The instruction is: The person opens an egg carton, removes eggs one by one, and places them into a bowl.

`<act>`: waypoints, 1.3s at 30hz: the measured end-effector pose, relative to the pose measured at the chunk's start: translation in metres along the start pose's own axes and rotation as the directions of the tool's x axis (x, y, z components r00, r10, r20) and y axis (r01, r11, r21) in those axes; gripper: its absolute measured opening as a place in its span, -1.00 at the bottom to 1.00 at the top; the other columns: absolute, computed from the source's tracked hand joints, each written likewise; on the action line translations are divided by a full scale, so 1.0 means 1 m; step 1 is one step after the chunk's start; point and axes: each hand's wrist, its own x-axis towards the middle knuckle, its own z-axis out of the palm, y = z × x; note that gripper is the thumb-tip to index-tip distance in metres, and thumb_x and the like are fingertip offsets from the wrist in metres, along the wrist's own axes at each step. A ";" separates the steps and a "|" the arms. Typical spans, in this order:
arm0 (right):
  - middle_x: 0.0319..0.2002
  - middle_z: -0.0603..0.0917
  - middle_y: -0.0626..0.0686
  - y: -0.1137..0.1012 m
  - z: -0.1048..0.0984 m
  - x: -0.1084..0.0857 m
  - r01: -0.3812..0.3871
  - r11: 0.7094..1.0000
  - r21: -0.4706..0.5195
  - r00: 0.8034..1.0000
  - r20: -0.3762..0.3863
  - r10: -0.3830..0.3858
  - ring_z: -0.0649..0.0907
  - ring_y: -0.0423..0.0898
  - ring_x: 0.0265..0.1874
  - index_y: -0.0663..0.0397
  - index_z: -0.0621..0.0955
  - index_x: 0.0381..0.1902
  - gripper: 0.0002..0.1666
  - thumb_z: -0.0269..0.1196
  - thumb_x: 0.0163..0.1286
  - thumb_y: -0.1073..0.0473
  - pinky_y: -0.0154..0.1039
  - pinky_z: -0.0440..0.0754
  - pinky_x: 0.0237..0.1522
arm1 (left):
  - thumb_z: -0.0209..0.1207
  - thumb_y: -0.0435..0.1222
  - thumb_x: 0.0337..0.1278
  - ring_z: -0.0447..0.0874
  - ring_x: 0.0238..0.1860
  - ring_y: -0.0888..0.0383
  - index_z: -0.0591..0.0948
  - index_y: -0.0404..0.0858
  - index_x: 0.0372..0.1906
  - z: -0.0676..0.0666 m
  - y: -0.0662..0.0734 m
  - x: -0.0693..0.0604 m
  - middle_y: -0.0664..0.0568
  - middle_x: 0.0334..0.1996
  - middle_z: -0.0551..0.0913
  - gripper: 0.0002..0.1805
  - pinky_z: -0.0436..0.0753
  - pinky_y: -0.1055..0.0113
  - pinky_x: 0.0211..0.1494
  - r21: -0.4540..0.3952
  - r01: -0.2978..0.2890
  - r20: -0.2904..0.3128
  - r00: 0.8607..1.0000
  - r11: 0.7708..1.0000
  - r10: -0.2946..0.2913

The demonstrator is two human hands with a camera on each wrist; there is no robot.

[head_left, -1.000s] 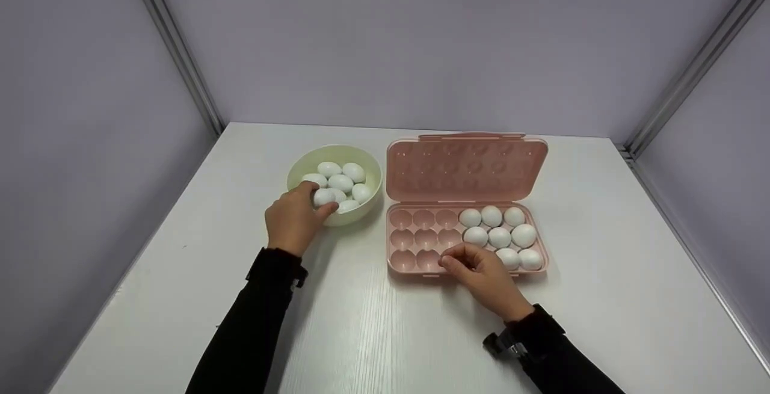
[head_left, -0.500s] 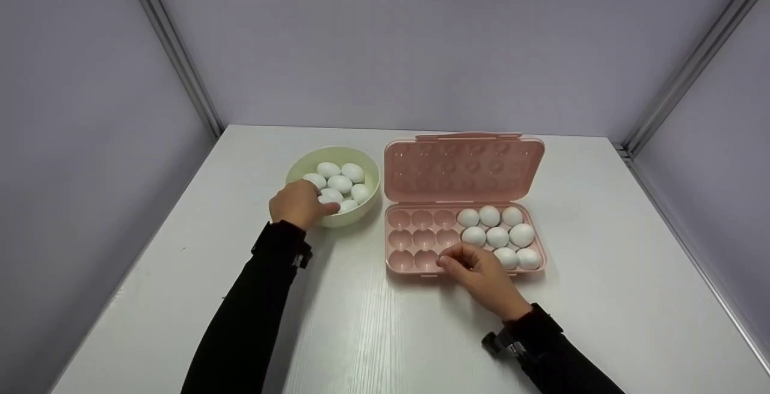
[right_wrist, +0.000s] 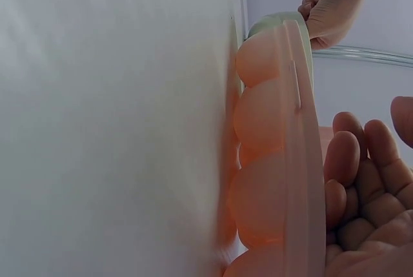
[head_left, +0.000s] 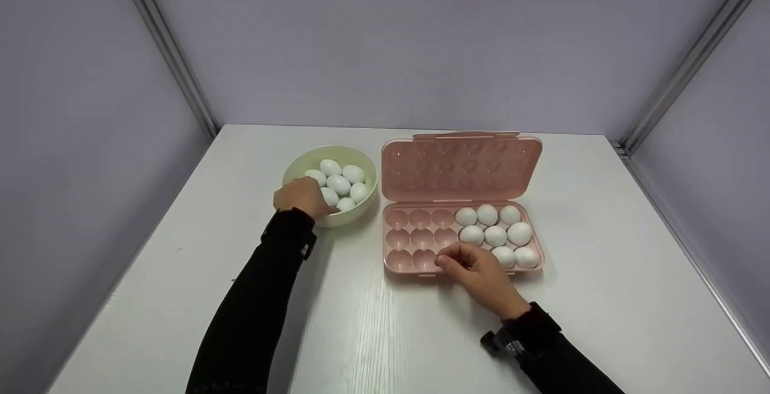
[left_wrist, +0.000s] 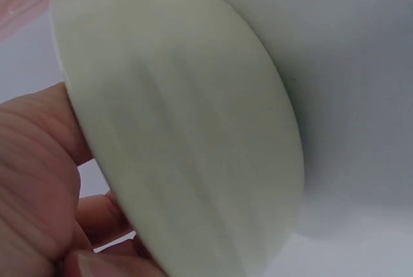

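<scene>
A light green bowl (head_left: 341,219) holds several white eggs (head_left: 338,184). My left hand (head_left: 302,197) reaches over its near-left rim, fingertips hidden in the head view. In the left wrist view, the thumb and curled fingers of that hand (left_wrist: 39,180) are partly behind the bowl wall (left_wrist: 187,128); whether they hold an egg cannot be made out. My right hand (head_left: 484,277), fingers loosely bent and holding nothing, is over the front edge of the pink egg carton (head_left: 415,273). White eggs (head_left: 495,236) fill visible cups on the carton's right side; the left cups are bare.
The carton's raised lid (head_left: 462,168) leans back behind its cups. Both containers stand on a white table (head_left: 150,298), between pale side walls and a back wall. Metal posts stand at the rear corners.
My left hand has moved slightly right and further over the bowl, its fingers sinking from view, and some eggs in the bowl have shifted. My right hand has stayed at the carton.
</scene>
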 end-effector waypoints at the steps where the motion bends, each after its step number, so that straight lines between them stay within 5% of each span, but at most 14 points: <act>1: -0.13 0.81 0.27 0.000 0.000 0.000 0.001 1.000 -0.002 1.000 0.001 -0.001 0.71 -0.28 -0.22 0.12 0.75 -0.08 -0.79 0.33 0.57 0.08 -0.42 0.63 -0.13 | 0.54 0.22 0.00 0.57 -0.34 0.07 0.70 -0.25 -0.35 0.000 0.000 0.000 -0.06 -0.35 0.70 -0.41 0.77 0.00 -0.11 0.009 0.000 0.001 1.000 1.000 0.000; 10: -0.15 0.81 0.21 0.001 0.002 0.003 -0.002 1.000 -0.014 1.000 0.002 0.002 0.69 -0.28 -0.23 0.09 0.75 -0.08 -0.78 0.33 0.57 0.06 -0.42 0.61 -0.14 | 0.52 0.29 -0.02 0.54 -0.40 0.09 0.68 -0.21 -0.46 0.001 -0.001 0.002 0.00 -0.47 0.63 -0.37 0.73 0.05 -0.22 0.057 0.011 -0.027 1.000 0.998 -0.009; 13: -0.14 0.81 0.24 0.001 0.001 0.003 -0.003 1.000 -0.017 1.000 0.006 0.003 0.69 -0.28 -0.23 0.09 0.75 -0.08 -0.78 0.34 0.57 0.05 -0.41 0.61 -0.13 | 0.48 0.30 0.04 0.66 -0.43 0.05 0.70 -0.22 -0.48 0.004 0.005 -0.005 -0.02 -0.51 0.67 -0.37 0.75 0.03 -0.26 0.057 0.015 -0.119 0.993 0.998 -0.008; 15: -0.14 0.80 0.25 0.000 0.000 0.004 -0.002 1.000 -0.017 1.000 0.004 0.002 0.69 -0.28 -0.23 0.09 0.76 -0.09 -0.79 0.34 0.56 0.06 -0.42 0.61 -0.13 | 0.44 0.28 0.11 0.77 -0.38 -0.06 0.73 -0.26 -0.38 0.004 0.015 -0.013 -0.09 -0.45 0.75 -0.38 0.76 -0.03 -0.25 0.033 -0.012 -0.216 0.976 0.999 0.019; 17: -0.14 0.80 0.27 0.001 -0.001 0.004 -0.002 1.000 -0.014 1.000 0.004 0.002 0.69 -0.28 -0.23 0.09 0.76 -0.09 -0.79 0.34 0.56 0.07 -0.42 0.61 -0.12 | 0.40 0.24 0.21 0.82 -0.31 -0.15 0.76 -0.27 -0.25 0.004 0.029 -0.025 -0.15 -0.33 0.81 -0.41 0.75 -0.07 -0.23 -0.012 -0.080 -0.314 0.947 0.997 0.072; 20: -0.13 0.81 0.27 0.001 0.000 0.005 0.005 1.000 -0.006 1.000 0.010 -0.005 0.70 -0.29 -0.21 0.10 0.75 -0.08 -0.80 0.33 0.57 0.08 -0.42 0.62 -0.12 | 0.36 0.18 0.30 0.83 -0.30 -0.15 0.76 -0.22 -0.11 0.007 0.051 -0.052 -0.12 -0.22 0.82 -0.48 0.73 -0.05 -0.27 -0.078 -0.246 -0.441 0.878 0.966 0.188; 24: -0.14 0.81 0.25 0.002 0.000 0.005 0.015 1.000 -0.001 1.000 0.017 -0.015 0.70 -0.28 -0.21 0.12 0.75 -0.08 -0.79 0.32 0.58 0.09 -0.42 0.63 -0.11 | 0.41 0.11 0.29 0.81 -0.36 0.04 0.78 -0.13 -0.18 0.026 0.073 -0.091 0.03 -0.26 0.82 -0.62 0.72 0.11 -0.35 -0.122 -0.477 -0.586 0.742 0.871 0.325; 26: -0.14 0.81 0.26 0.001 -0.001 0.006 0.016 1.000 -0.001 1.000 0.014 -0.016 0.70 -0.27 -0.22 0.12 0.75 -0.08 -0.79 0.32 0.58 0.09 -0.41 0.63 -0.12 | 0.44 0.09 0.26 0.80 -0.39 0.11 0.76 -0.10 -0.23 0.039 0.080 -0.106 0.07 -0.31 0.81 -0.66 0.70 0.18 -0.41 -0.108 -0.550 -0.641 0.675 0.828 0.365; 28: -0.13 0.80 0.28 -0.001 -0.002 0.007 0.013 1.000 0.002 1.000 0.008 -0.013 0.70 -0.25 -0.23 0.12 0.75 -0.07 -0.79 0.33 0.57 0.08 -0.41 0.63 -0.14 | 0.47 0.06 0.22 0.80 -0.41 0.15 0.75 -0.08 -0.27 0.051 0.084 -0.116 0.10 -0.35 0.80 -0.69 0.68 0.22 -0.45 -0.094 -0.594 -0.680 0.624 0.799 0.384; 32: -0.13 0.80 0.27 -0.005 -0.009 0.007 0.001 1.000 -0.011 1.000 -0.030 -0.001 0.70 -0.24 -0.25 0.07 0.76 -0.07 -0.80 0.36 0.55 0.07 -0.41 0.62 -0.19 | 0.51 0.01 0.17 0.79 -0.45 0.20 0.73 -0.07 -0.30 0.070 0.088 -0.124 0.14 -0.40 0.79 -0.72 0.65 0.26 -0.50 -0.079 -0.622 -0.701 0.591 0.779 0.400; 36: -0.20 0.82 0.09 -0.012 -0.023 0.008 0.023 0.993 -0.118 0.989 -0.139 -0.039 0.68 -0.26 -0.31 0.06 0.77 -0.07 -0.84 0.41 0.50 0.12 -0.43 0.60 -0.25 | 0.53 -0.02 0.16 0.80 -0.44 0.23 0.73 -0.07 -0.29 0.080 0.087 -0.124 0.14 -0.40 0.80 -0.74 0.65 0.28 -0.50 -0.092 -0.631 -0.700 0.591 0.771 0.400; 39: -0.24 0.81 0.00 -0.016 -0.037 0.012 0.018 0.958 -0.286 0.969 -0.230 -0.086 0.62 -0.26 -0.39 0.10 0.76 -0.05 -0.82 0.44 0.46 0.17 -0.44 0.54 -0.32 | 0.53 -0.03 0.15 0.79 -0.47 0.23 0.72 -0.08 -0.30 0.085 0.085 -0.123 0.13 -0.42 0.79 -0.74 0.63 0.28 -0.52 -0.102 -0.628 -0.695 0.600 0.772 0.396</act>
